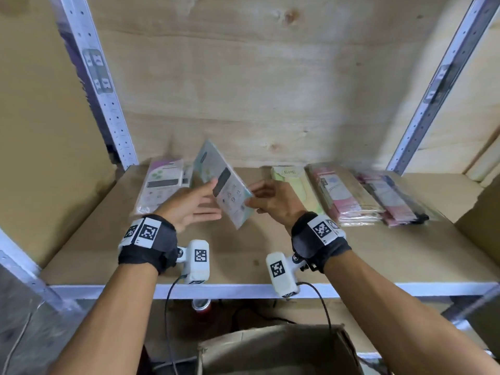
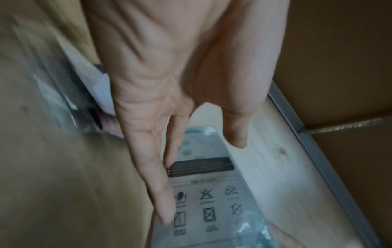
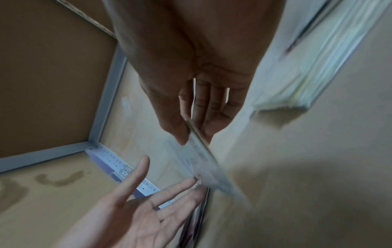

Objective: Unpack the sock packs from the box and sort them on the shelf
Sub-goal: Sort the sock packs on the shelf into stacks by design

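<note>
A pale blue sock pack (image 1: 230, 190) stands tilted on edge above the cardboard-lined shelf (image 1: 243, 253), its printed care-symbol side toward my left. My right hand (image 1: 259, 196) pinches its right edge between thumb and fingers; the right wrist view shows that pinch (image 3: 195, 134) on the thin pack (image 3: 203, 161). My left hand (image 1: 200, 198) is spread with straight fingers, the fingertips against the pack's left face. In the left wrist view those fingers (image 2: 165, 193) lie along the pack (image 2: 212, 193). The open cardboard box (image 1: 278, 350) sits below the shelf, its inside dark.
A purple pack (image 1: 162, 185) lies flat at the shelf's back left. A pale green pack (image 1: 292, 185) and two stacks of pink packs (image 1: 349, 196) (image 1: 392, 198) lie to the right. Metal uprights (image 1: 108, 104) frame the bay. A red can (image 1: 201, 307) stands under the front rail.
</note>
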The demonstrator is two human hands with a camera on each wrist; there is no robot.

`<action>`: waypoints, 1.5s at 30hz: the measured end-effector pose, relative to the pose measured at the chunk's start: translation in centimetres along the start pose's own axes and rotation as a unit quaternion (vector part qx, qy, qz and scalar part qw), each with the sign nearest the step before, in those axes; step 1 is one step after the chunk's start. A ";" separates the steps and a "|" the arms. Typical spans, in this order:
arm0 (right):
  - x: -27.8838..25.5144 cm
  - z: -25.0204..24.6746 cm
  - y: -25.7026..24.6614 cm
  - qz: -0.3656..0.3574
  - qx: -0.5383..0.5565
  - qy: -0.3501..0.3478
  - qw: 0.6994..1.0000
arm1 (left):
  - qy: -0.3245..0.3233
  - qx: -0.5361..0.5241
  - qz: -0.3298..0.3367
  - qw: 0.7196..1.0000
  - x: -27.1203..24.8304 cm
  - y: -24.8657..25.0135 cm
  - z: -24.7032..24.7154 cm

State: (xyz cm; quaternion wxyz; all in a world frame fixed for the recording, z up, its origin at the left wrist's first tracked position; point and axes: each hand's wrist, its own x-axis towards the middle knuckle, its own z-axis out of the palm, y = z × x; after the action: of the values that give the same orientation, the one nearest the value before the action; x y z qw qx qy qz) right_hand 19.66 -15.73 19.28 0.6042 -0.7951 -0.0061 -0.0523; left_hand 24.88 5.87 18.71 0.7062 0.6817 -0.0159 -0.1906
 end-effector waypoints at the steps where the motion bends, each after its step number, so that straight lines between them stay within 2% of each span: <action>1: -0.7 -0.7 -0.1 -0.021 -0.006 0.002 1.000 | -0.013 -0.035 0.003 0.999 0.1 0.1 0.6; 4: -2.7 -2.6 -0.3 -0.080 -0.037 -0.003 0.996 | -0.067 -0.152 -0.003 0.986 0.3 0.5 2.1; 7: -4.0 -4.2 0.0 -0.131 -0.146 0.017 0.980 | -0.105 -0.227 0.007 0.968 0.2 0.5 3.2; 9: -4.5 -5.2 0.3 -0.152 -0.224 0.013 0.963 | -0.080 -0.242 0.020 0.967 0.2 0.2 4.1; 11: -4.7 -6.1 0.9 -0.151 -0.246 -0.009 0.957 | -0.050 -0.222 0.029 0.973 0.1 -0.3 5.0; 13: -4.6 -7.3 1.5 -0.143 -0.219 0.023 0.965 | -0.053 -0.190 0.033 0.980 0.0 -0.8 6.0; 16: -3.8 -9.4 2.4 -0.103 -0.201 0.094 0.970 | -0.105 -0.138 0.045 0.984 -0.3 -1.3 7.2; 19: -3.6 -11.0 3.8 -0.005 -0.113 0.034 0.993 | -0.149 -0.117 0.050 0.981 -0.3 -1.8 8.5; 21: -3.8 -11.5 4.8 0.027 -0.072 -0.013 0.997 | -0.157 -0.094 0.050 0.982 -0.2 -2.3 9.0; 24: -4.0 -12.1 5.6 0.035 -0.053 -0.028 0.998 | -0.124 -0.062 0.089 0.986 0.5 -2.6 9.6; 28: -4.1 -12.7 5.2 0.046 -0.058 -0.034 0.997 | -0.053 -0.113 0.150 0.981 1.3 -2.0 8.6; 30: -4.2 -12.9 5.1 0.061 -0.078 -0.025 0.995 | -0.006 -0.115 0.134 0.984 1.4 -1.8 7.9; 33: -4.2 -13.1 5.1 0.077 -0.133 -0.018 0.988 | 0.060 -0.036 0.120 0.990 1.4 -1.8 7.0; 37: -4.0 -13.0 5.0 0.070 -0.243 0.021 0.967 | 0.045 0.089 0.126 0.987 0.9 -1.7 6.7; 40: -4.0 -12.4 4.8 0.059 -0.249 0.026 0.966 | 0.062 0.180 0.136 0.972 0.6 -1.8 7.3; 45: -4.3 -11.1 4.2 0.048 -0.207 -0.007 0.977 | 0.108 0.159 0.119 0.974 0.3 -1.4 7.9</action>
State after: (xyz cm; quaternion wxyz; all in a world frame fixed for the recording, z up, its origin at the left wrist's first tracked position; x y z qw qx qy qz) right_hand 14.84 -27.32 17.80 0.4285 -0.9026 0.0381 -0.0177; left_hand 22.60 -1.76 17.79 0.6036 0.7953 -0.0504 -0.0254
